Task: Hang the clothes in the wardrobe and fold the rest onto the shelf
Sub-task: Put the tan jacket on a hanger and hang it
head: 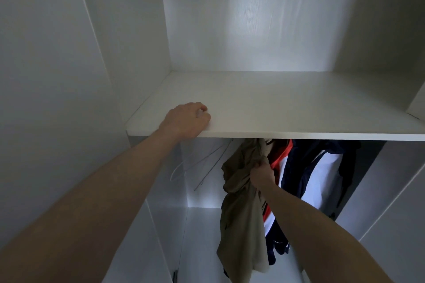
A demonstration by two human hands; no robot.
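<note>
A white wardrobe shelf (287, 108) runs across the middle of the view with nothing lying on it. My left hand (186, 122) rests on its front edge near the left end, fingers curled in, and nothing shows in it. Below the shelf hangs a khaki garment (239, 211), bunched at the top. My right hand (261, 176) grips a fistful of its cloth high up on its right side. The rail and the garment's hanger are hidden behind the shelf edge.
A navy, white and red jacket (319, 181) hangs right of the khaki garment, touching it. Thin wire hangers (207, 163) hang bare to the left under the shelf. White side panels (57, 99) close in both sides, with the wardrobe floor (202, 248) below.
</note>
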